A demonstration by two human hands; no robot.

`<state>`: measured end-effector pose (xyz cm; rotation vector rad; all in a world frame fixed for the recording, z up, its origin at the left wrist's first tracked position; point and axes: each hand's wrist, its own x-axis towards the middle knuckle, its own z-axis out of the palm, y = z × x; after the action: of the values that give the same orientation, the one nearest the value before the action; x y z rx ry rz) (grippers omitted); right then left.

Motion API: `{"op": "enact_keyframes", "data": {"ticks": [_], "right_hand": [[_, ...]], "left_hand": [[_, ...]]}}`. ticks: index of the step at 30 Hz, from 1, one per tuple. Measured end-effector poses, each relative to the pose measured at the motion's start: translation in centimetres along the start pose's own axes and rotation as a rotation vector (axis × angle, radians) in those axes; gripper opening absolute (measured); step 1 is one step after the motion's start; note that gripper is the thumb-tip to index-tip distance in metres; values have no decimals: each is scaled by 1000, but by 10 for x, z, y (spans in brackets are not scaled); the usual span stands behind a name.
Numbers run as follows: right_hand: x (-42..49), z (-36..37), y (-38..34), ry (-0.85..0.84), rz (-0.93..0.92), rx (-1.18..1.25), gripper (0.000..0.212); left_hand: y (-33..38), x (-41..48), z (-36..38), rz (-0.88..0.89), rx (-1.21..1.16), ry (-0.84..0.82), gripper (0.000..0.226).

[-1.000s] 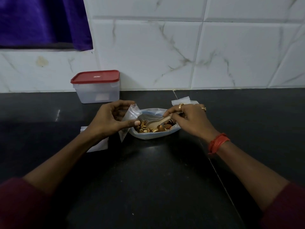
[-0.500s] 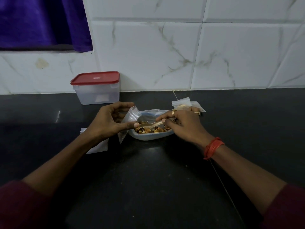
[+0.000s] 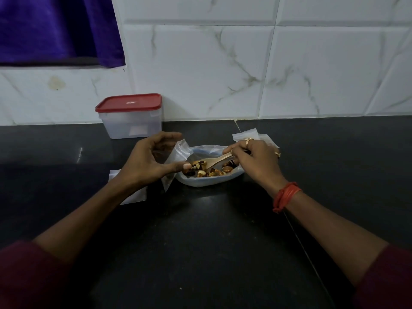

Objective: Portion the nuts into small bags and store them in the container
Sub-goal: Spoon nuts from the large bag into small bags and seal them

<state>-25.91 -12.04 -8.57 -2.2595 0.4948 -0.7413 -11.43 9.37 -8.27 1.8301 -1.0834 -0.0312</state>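
Scooping step: right hand [image 3: 256, 162] grips wooden spoon [image 3: 219, 159] among nuts [image 3: 215, 173]; left hand [image 3: 146, 162] pinches small bag [image 3: 178, 152] open. Next, likely: tip spoonful into bag mouth.

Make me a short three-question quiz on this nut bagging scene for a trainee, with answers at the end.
1. True or false: the container stands open.
2. What does the right hand hold? A) a knife B) a spoon C) a cup
3. Fill in: the left hand pinches a small ____.
Key: 1 false, its red lid is on. 2 B. 3 bag.
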Motion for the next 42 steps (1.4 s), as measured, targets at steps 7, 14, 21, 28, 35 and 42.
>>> {"op": "enact_keyframes", "data": {"ticks": [7, 14, 21, 28, 35, 42], "right_hand": [[-1, -11, -7, 108, 14, 139, 32], [-7, -5, -18, 124, -25, 264, 45], [-10, 7, -19, 23, -167, 207, 20], [-14, 5, -20, 117, -457, 21, 20], [-7, 1, -17, 164, -421, 83, 20], [-1, -6, -6, 251, -343, -63, 16]], "left_hand": [[-1, -1, 3, 13, 17, 10, 80], [-3, -1, 3, 0, 9, -2, 88], [-2, -1, 3, -10, -8, 6, 89], [-2, -1, 3, -38, -71, 45, 82], [-1, 0, 1, -74, -110, 76, 79], [-3, 1, 2, -148, -182, 184, 79]]}}
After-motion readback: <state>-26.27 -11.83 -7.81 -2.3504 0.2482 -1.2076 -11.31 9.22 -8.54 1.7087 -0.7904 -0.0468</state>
